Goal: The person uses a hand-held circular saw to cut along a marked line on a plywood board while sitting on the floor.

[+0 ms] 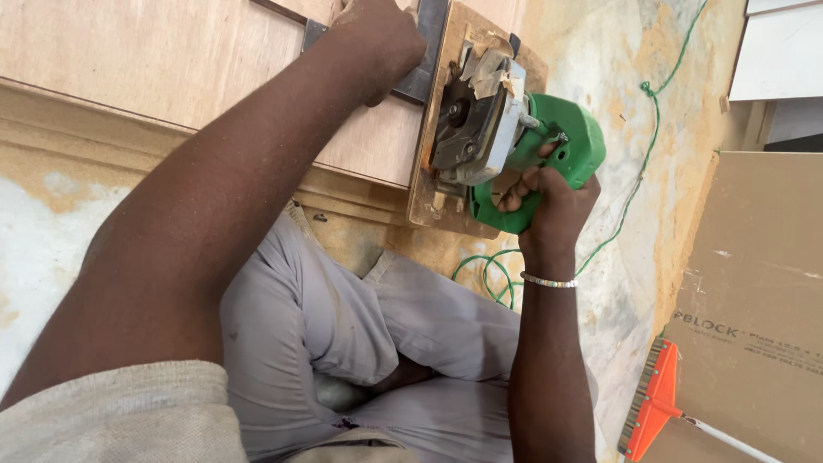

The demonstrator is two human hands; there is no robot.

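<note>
A flat brown cardboard box lies at right on the dusty mottled floor, an orange broom head beside it. The left hand presses a metal square onto the plywood sheet. The right hand grips the green circular saw at the sheet's edge.

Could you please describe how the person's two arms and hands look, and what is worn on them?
Both arms are bare from the upper arm down. The left hand wears nothing visible; a light grey-beige short sleeve covers the left shoulder. The right hand is also bare, with no glove. A thin beaded bracelet, pale with small coloured beads, circles the right wrist. No watch or rings are visible.
</note>
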